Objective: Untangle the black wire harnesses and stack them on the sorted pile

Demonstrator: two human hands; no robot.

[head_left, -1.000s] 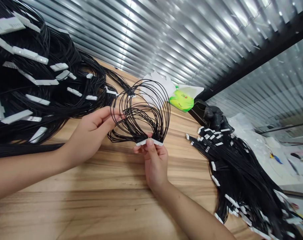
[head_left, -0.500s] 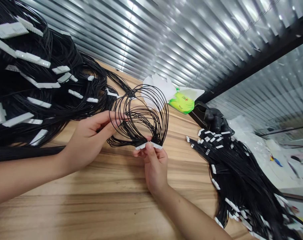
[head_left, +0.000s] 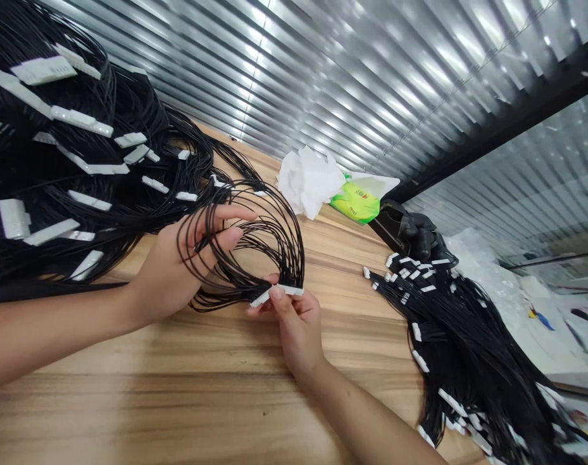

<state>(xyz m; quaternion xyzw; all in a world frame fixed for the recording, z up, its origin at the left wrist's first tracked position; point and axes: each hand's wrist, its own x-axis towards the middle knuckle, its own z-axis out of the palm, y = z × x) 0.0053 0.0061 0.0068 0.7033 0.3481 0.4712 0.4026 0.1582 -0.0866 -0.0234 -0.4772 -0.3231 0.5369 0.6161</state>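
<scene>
I see the right hand (head_left: 300, 326) just above the tabletop (head_left: 216, 381), its grip closed: thumb and fingertips pinch the white connector (head_left: 278, 294) by its lower edge. From that connector a loop (head_left: 288, 239) of thin black wires rises and curves over to the left hand (head_left: 170, 274). The left grip is only partly closed, with the fingers (head_left: 231, 236) stretched out and the strands running between and around them, so it holds the loop loosely. The loop hangs in the air between the two hands. A big wire pile (head_left: 81, 168) lies behind the left hand and a second pile (head_left: 468, 349) lies to the right. Tissue (head_left: 306, 181) sits at the back.
</scene>
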